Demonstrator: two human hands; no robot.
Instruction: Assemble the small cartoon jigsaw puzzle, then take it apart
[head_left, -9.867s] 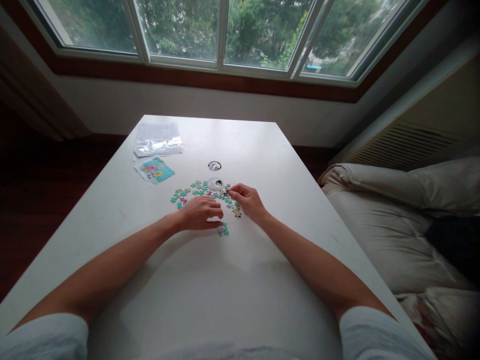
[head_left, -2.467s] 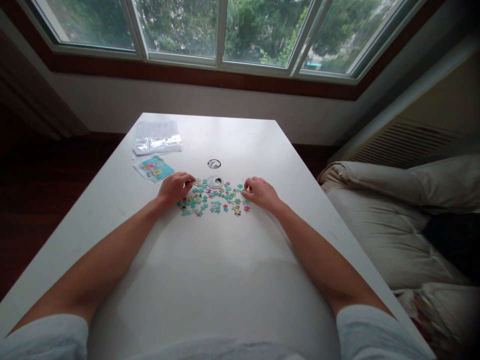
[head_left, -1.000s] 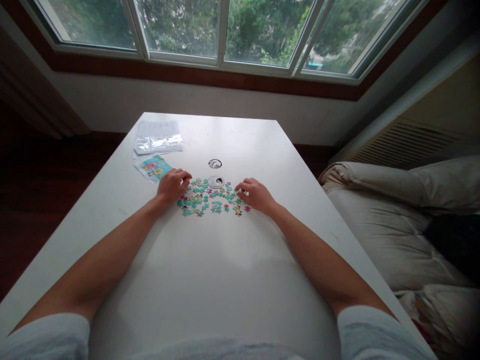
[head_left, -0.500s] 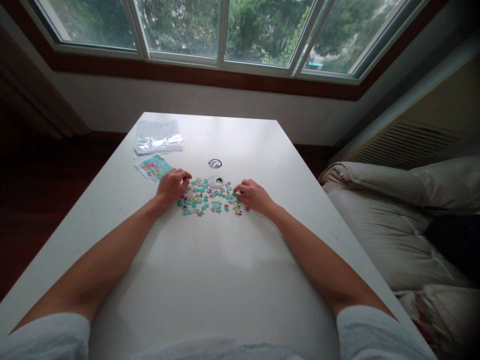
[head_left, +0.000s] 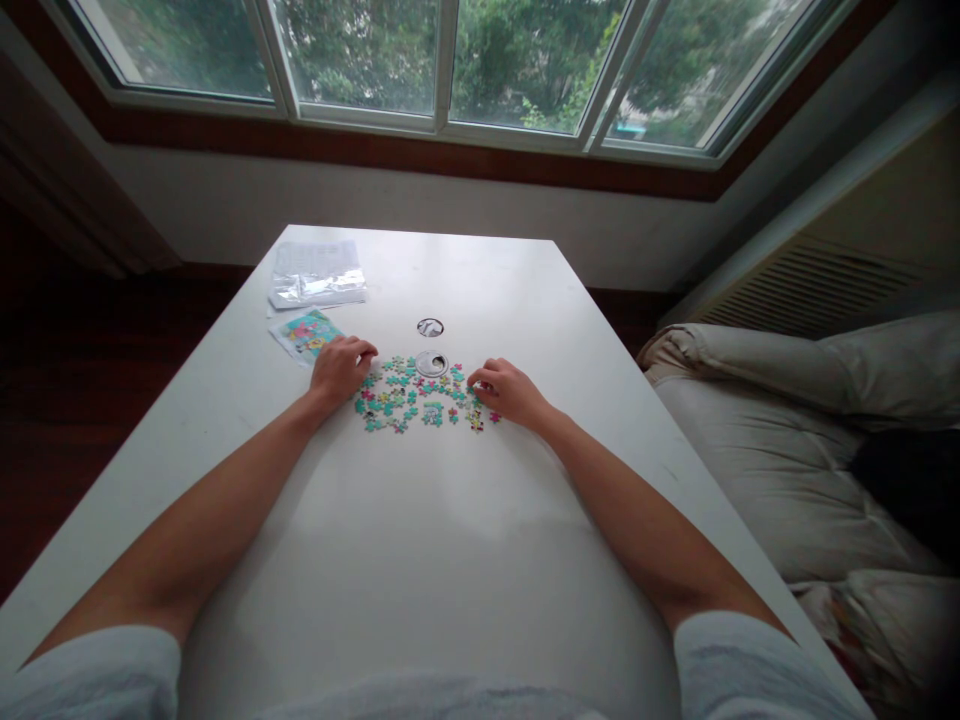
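Observation:
Many small jigsaw puzzle pieces (head_left: pixel 390 398), mostly teal with pink and yellow bits, lie spread on the white table in front of me. A few joined pieces (head_left: pixel 433 413) form a small block at the near middle. My left hand (head_left: pixel 342 368) hovers at the left edge of the pieces, its fingers bent and a little apart, with nothing visible in them. At the right edge, my right hand (head_left: pixel 507 388) rests with loosely curled fingers, tips at the nearest pieces. Nothing held shows there. A round silvery lid-like disc (head_left: pixel 431 364) lies at the far side of the pieces.
A colourful picture sheet (head_left: pixel 306 334) in clear wrap lies left of the pieces. Behind it is a clear plastic bag with papers (head_left: pixel 318 275). A second round disc (head_left: pixel 430 327) lies farther back on the table (head_left: pixel 427 560). A padded beige sofa (head_left: pixel 757 450) stands at the right.
My left hand has drawn back slightly to the left, away from the pieces. The right hand has barely moved.

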